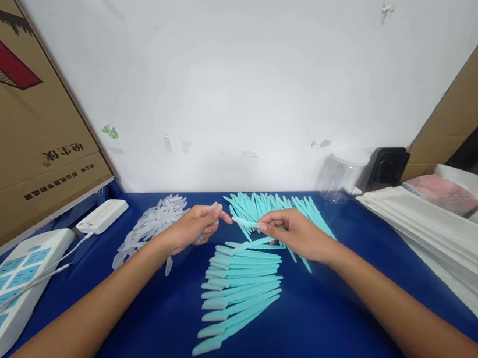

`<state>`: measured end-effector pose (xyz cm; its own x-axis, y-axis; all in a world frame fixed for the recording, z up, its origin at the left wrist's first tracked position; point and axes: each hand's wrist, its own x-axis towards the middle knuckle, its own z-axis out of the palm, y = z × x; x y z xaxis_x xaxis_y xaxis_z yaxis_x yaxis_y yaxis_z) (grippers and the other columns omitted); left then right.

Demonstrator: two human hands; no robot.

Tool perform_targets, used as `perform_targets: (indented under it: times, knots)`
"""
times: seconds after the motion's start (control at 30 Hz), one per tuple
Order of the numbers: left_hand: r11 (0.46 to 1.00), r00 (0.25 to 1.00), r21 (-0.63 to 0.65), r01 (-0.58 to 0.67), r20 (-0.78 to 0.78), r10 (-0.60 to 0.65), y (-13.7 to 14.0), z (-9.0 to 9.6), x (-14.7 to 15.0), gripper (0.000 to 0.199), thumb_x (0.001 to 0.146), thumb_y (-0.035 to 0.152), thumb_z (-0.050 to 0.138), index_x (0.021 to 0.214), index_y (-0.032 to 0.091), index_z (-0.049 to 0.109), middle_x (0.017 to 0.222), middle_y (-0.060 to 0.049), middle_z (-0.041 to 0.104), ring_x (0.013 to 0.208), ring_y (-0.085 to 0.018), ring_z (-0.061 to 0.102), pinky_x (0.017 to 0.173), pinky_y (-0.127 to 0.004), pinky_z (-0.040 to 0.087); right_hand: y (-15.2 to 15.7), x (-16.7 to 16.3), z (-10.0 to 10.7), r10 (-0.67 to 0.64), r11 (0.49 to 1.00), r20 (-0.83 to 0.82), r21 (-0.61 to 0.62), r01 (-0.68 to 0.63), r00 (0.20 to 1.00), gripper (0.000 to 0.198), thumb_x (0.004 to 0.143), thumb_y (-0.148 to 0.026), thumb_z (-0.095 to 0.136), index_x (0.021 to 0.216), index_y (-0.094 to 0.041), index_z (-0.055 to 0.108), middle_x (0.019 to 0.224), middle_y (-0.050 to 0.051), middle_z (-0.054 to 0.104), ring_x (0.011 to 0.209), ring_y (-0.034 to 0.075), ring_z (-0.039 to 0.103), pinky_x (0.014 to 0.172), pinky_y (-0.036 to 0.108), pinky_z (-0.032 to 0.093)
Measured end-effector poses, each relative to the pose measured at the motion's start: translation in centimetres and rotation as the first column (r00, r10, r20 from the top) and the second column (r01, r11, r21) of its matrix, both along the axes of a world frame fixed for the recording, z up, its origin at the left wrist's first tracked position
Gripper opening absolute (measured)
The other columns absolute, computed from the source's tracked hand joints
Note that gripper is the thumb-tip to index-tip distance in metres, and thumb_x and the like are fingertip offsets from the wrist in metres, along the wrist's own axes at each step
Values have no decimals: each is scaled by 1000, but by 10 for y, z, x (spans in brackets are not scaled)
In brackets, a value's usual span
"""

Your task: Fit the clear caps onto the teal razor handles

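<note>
My right hand point(287, 229) pinches a turquoise eyebrow razor point(244, 222), its tip pointing left. Facing it, my left hand point(197, 226) is closed on clear plastic blade caps point(214, 206); one shows above the thumb, and how many it holds I cannot tell. The index finger of that hand is close to the razor's tip. Behind my right hand lies a heap of turquoise razors point(244, 204). Below the hands, several razors with caps over their blades point(242, 288) lie side by side in a fanned row. A pile of loose clear caps point(149, 223) spreads left of my left hand.
A blue table point(310, 335) meets a white wall. At left are a power strip point(8, 289), a white adapter point(102, 215) with cables and a large cardboard box point(20, 132). A clear jar point(340, 177), a black object point(388, 168) and stacked white sheets point(433, 240) stand at right.
</note>
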<state>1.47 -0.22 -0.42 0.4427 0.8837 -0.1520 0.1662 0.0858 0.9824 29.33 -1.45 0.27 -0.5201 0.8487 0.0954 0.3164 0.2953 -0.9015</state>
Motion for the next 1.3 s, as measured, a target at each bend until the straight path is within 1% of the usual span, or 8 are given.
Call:
perform_targets:
  times: [0.1, 0.27, 0.4, 0.47, 0.63, 0.87, 1.13, 1.3]
  knots:
    - [997, 994, -2, -79, 72, 79, 7, -3, -5, 47, 97, 60, 56, 104, 14, 66, 63, 7, 33, 46, -6, 19, 40, -19, 16, 0, -1, -3, 25, 999, 5, 25, -25, 1000, 43, 89, -58, 66, 98, -18, 78, 94, 8, 75, 88, 22, 66, 77, 34, 51]
    - [996, 990, 1, -94, 108, 93, 11, -5, -7, 45, 97, 59, 56, 102, 15, 64, 63, 8, 33, 45, -5, 18, 37, -18, 16, 2, -4, -15, 51, 996, 55, 73, -54, 997, 44, 93, -58, 62, 104, -18, 77, 98, 7, 76, 91, 22, 67, 86, 36, 50]
    - [994, 988, 8, -107, 109, 105, 10, -3, -7, 45, 96, 59, 57, 100, 15, 63, 63, 7, 34, 44, -5, 19, 37, -17, 17, 0, -4, -14, 51, 994, 72, 91, -58, 996, 44, 94, -57, 60, 106, -18, 77, 99, 7, 76, 92, 22, 68, 88, 36, 50]
    - [993, 987, 6, -114, 110, 113, 9, -1, -6, 45, 96, 59, 57, 100, 15, 63, 63, 8, 33, 44, -4, 19, 37, -17, 17, -2, -5, -12, 43, 993, 101, 105, -53, 994, 43, 95, -56, 60, 105, -18, 77, 99, 7, 76, 91, 22, 67, 86, 36, 49]
    - [992, 986, -4, -125, 114, 125, 8, 1, -5, 45, 96, 59, 58, 98, 15, 62, 62, 8, 33, 43, -4, 18, 36, -16, 17, -7, -9, -10, 50, 993, 178, 94, -67, 983, 37, 97, -50, 58, 102, -18, 77, 92, 6, 74, 80, 20, 62, 72, 33, 46]
    - [992, 984, -6, -126, 129, 126, 9, -1, -7, 45, 96, 59, 58, 98, 14, 62, 62, 8, 33, 44, -4, 19, 36, -16, 18, -11, -12, -12, 56, 991, 174, 113, -76, 983, 28, 98, -42, 60, 104, -20, 77, 109, 8, 75, 99, 24, 66, 85, 36, 48]
    - [993, 985, 6, -120, 122, 118, 10, -2, -8, 45, 96, 59, 57, 100, 14, 62, 63, 8, 33, 45, -4, 19, 37, -16, 17, -13, -13, -15, 48, 979, 203, 183, -86, 978, 18, 95, -33, 63, 98, -22, 77, 101, 6, 74, 91, 21, 65, 79, 33, 48]
    - [993, 985, 5, -120, 122, 119, 10, -2, -8, 45, 96, 59, 57, 100, 14, 62, 63, 8, 33, 44, -5, 19, 36, -16, 17, -13, -12, -16, 59, 977, 204, 191, -99, 977, 17, 93, -33, 66, 96, -22, 77, 98, 6, 74, 88, 20, 64, 75, 32, 47]
